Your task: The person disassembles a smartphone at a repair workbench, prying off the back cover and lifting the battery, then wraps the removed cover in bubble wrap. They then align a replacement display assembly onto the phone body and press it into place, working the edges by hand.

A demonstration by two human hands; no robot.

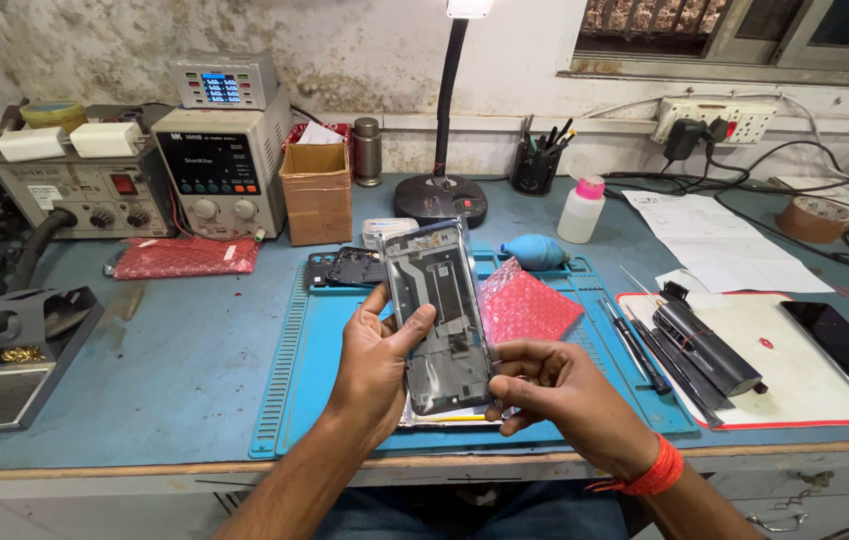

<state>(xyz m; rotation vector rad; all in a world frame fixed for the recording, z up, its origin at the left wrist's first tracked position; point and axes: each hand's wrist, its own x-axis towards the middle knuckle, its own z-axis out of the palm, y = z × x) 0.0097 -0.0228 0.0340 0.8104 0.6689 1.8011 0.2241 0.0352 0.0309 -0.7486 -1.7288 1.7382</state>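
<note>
head: phone frame (436, 315) between hands (464, 375)

Bright, even light; desk lamp (468, 8) blown out at top centre, glare on the wall behind; soft shadows under both forearms; sharp focus mid-frame; wide-angle bending at edges, table edge (144, 468) curves; no motion blur.

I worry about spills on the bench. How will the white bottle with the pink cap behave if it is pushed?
The bottle stands upright and is taller than wide, so a push near the cap would probably tip it. It looks like thin plastic, likely light and easy to slide. On its side, its round body might roll toward the papers.
</note>
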